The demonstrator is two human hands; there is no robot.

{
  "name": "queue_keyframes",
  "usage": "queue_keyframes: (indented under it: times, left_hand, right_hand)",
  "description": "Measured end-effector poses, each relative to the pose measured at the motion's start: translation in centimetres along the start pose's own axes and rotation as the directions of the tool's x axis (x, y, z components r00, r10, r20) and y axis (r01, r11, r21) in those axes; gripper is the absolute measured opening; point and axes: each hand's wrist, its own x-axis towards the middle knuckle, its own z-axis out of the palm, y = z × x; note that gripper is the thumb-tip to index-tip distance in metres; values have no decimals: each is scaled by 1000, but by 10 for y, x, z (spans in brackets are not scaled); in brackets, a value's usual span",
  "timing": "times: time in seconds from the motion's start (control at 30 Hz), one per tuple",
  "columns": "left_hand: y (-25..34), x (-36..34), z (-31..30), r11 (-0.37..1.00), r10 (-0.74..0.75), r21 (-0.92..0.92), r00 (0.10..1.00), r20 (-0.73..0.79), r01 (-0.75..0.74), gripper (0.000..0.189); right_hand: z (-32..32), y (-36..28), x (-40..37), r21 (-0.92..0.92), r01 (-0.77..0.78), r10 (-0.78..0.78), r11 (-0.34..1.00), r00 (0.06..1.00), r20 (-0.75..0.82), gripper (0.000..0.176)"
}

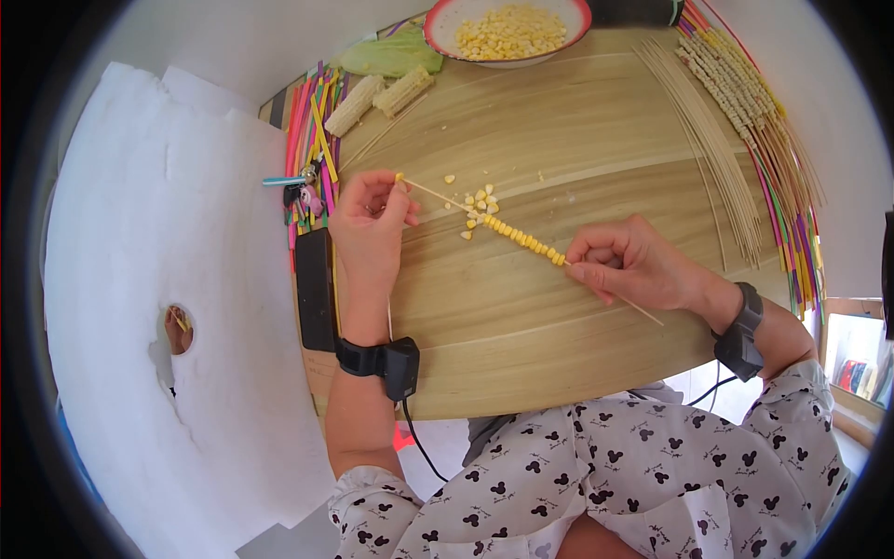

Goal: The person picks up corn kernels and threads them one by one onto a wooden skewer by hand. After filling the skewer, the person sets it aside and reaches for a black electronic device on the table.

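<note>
My right hand (633,264) pinches a thin wooden skewer (643,311), whose bare end sticks out below the fingers. A tight row of yellow corn kernels (526,240) is threaded along its middle. The skewer slants up to the left, and its far tip reaches my left hand (371,212). There, thumb and forefinger are closed on a single corn kernel (399,177) at the tip; whether the skewer has pierced it is too small to tell. Beneath the skewer, loose corn kernels (483,198) lie scattered on the wooden table (447,345).
At the back stands a red-rimmed bowl (589,17) of kernels. Stripped cobs (355,105), a green husk (391,54), colourful sticks (303,121) and a black phone (317,289) line the left edge. Bare skewers (703,140) and filled skewers (731,84) lie at right.
</note>
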Motion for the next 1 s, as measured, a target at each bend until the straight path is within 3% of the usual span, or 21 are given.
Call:
queue_keyframes:
  times: [0.7, 0.8, 0.87, 1.0]
  left_hand:
    - [2, 0, -2, 1000, 11, -2, 1000, 3, -11, 10]
    - [5, 1, -6, 995, -8, -101, 1000, 21, 10, 11]
    - [10, 3, -8, 945, -94, -312, 995, 41, 102, 14]
    - [1, 5, -14, 860, -112, -491, 990, 90, 142, 18]
  right_hand:
    - [0, -2, 0, -23, 30, -30, 999, 1000, 5, 13]
    - [-2, -2, 0, 6, 38, -38, 999, 999, 9, 12]
    - [-2, -1, 0, 36, 44, -45, 998, 999, 6, 12]
    - [-2, 1, 0, 98, 40, -41, 994, 999, 10, 13]
